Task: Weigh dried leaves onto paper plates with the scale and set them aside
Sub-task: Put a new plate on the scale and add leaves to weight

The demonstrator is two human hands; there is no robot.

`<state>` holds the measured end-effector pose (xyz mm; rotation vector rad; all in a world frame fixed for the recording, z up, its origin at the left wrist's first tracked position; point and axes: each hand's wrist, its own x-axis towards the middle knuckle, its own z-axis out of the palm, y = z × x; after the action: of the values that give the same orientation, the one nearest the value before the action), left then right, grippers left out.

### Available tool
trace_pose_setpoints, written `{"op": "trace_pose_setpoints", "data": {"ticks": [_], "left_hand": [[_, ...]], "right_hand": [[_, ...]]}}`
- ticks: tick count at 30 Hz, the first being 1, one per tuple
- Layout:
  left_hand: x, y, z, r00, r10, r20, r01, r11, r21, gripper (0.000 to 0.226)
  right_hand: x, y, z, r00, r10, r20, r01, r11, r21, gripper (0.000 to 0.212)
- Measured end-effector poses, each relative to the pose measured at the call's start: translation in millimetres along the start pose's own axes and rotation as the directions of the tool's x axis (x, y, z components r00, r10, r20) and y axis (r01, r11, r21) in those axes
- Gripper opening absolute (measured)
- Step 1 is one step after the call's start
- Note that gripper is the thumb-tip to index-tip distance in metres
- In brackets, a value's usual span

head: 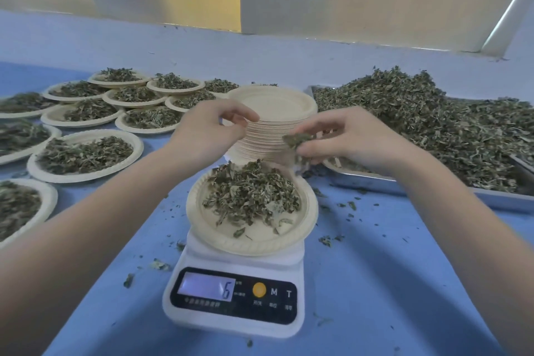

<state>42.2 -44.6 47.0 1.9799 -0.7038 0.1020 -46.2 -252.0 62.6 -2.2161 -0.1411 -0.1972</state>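
Observation:
A white digital scale [234, 298] stands at the front centre; its display shows a 6. On it rests a paper plate [208, 228] holding a heap of dried leaves [251, 196]. My right hand [346, 139] hovers above the plate's far right edge, pinching a small tuft of dried leaves [296, 140]. My left hand [208, 127] is raised over the plate's far left side, fingers curled together, with nothing visible in them. Behind both hands stands a tall stack of empty paper plates [274, 113].
A metal tray [491, 199] piled high with loose dried leaves [419, 124] lies at the right. Several filled paper plates [86, 153] cover the blue table at the left. Leaf crumbs are scattered around the scale. A pale wall runs along the back.

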Motion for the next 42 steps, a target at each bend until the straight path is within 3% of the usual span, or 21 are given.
{"op": "trace_pose_setpoints", "data": {"ticks": [2, 4, 9, 15, 24, 28, 37, 42], "left_hand": [[-3, -3, -3, 0.999, -0.011, -0.047, 0.012, 1.000, 0.012, 0.030], [-7, -8, -8, 0.997, -0.026, -0.079, 0.026, 1.000, -0.001, 0.032], [-22, -26, -20, 0.982, -0.074, -0.171, 0.062, 0.995, -0.079, 0.030], [-39, -57, -11, 0.928, -0.234, -0.291, 0.185, 0.965, -0.184, 0.033], [-55, -73, -11, 0.954, -0.239, -0.184, 0.206, 0.962, -0.181, 0.022], [-58, -77, -17, 0.937, -0.269, -0.221, 0.212, 0.944, -0.251, 0.020], [-58, -78, -15, 0.943, -0.286, -0.171, 0.248, 0.944, -0.216, 0.019], [-58, -77, -15, 0.947, -0.281, -0.156, 0.249, 0.948, -0.198, 0.018]], "right_hand": [[0, -12, 11, 0.990, -0.003, 0.138, 0.015, 0.996, -0.085, 0.046], [1, -15, 17, 0.988, 0.018, 0.150, 0.006, 0.987, -0.159, 0.056], [2, -8, 24, 1.000, -0.020, -0.010, 0.018, 0.987, -0.159, 0.028], [-1, -8, 23, 0.998, -0.017, -0.057, 0.006, 0.981, -0.192, 0.028], [-3, -6, 30, 1.000, 0.018, -0.002, -0.018, 0.974, -0.224, 0.024], [-6, -6, 27, 1.000, 0.018, 0.002, -0.017, 0.975, -0.223, 0.025], [-10, -5, 20, 0.999, 0.039, 0.027, -0.029, 0.956, -0.291, 0.025], [-12, -8, 18, 0.996, 0.061, 0.071, -0.036, 0.951, -0.309, 0.040]]}}
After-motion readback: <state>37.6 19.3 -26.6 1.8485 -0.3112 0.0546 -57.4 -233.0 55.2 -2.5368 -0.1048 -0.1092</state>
